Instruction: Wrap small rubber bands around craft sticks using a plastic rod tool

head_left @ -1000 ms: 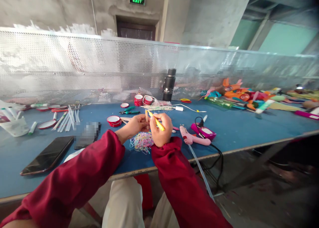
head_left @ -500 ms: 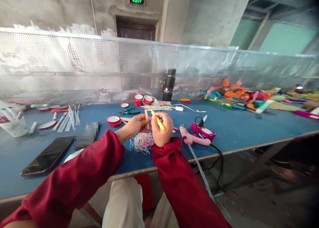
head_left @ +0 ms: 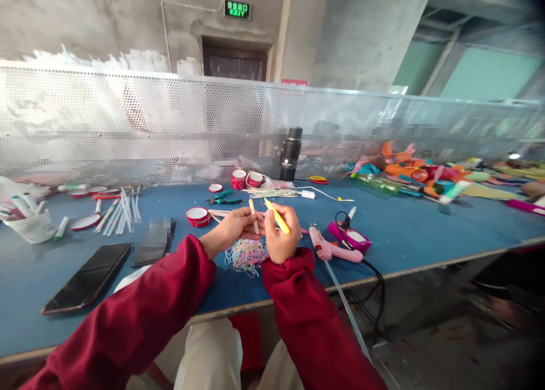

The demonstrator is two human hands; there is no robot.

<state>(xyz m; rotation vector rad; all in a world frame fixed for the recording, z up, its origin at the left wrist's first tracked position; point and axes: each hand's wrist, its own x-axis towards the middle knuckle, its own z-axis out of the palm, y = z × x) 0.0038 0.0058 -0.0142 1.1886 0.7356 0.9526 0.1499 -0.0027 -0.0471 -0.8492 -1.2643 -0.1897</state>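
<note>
A thin wooden stick point(head_left: 254, 216) stands nearly upright, leaning a little to the left, above the middle of the blue desk point(head_left: 409, 231). Its lower part is pinched between the fingertips of the left hand point(head_left: 232, 229). Just to its right the right hand point(head_left: 281, 238) has its grip closed around a yellow stick point(head_left: 276, 216), which slants up and to the left so that its tip is near the top of the wooden one. Whether the two sticks touch cannot be told. Both hands hover close together, and a loose heap of pastel rubber bands point(head_left: 246, 255) lies on the desk right below them. Both sleeves are dark red. Near the right hand lies a pink glue gun point(head_left: 332, 248), with a clear glue rod sticking out past the desk edge. Behind the left hand sits a red roll of tape point(head_left: 196, 214), and beyond it green-handled pliers point(head_left: 223, 197). A black flask point(head_left: 290, 154) stands at the back against the perforated metal screen point(head_left: 128, 123). A dark phone point(head_left: 87, 276) lies well off to the left.
</note>
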